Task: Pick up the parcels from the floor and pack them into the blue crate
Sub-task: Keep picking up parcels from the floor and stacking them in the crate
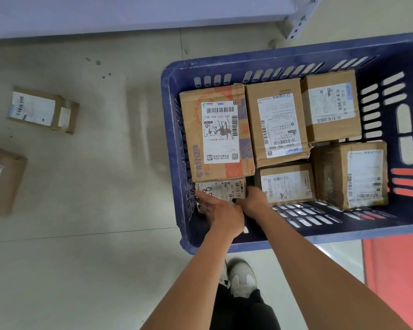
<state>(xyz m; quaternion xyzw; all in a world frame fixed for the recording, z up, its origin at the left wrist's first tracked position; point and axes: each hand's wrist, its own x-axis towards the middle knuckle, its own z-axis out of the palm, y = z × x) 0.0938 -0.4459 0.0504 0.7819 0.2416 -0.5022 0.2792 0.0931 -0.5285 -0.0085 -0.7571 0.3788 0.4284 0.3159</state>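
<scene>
The blue crate [296, 55] stands on the floor at the right and holds several brown cardboard parcels with white labels. In its near left corner lies a small parcel [221, 188] with a white label. My left hand [218, 208] rests on its near left edge and my right hand [254, 198] grips its right side. Both hands are inside the crate. On the floor at the left lie two more parcels: one [42, 110] further away, one [1, 178] cut off by the left edge.
A grey metal shelf [138, 13] with a slotted post [298, 25] runs along the top. A red mat [396, 270] lies at the lower right. My shoe [242, 277] stands just in front of the crate. Pale floor tiles spread out to the left.
</scene>
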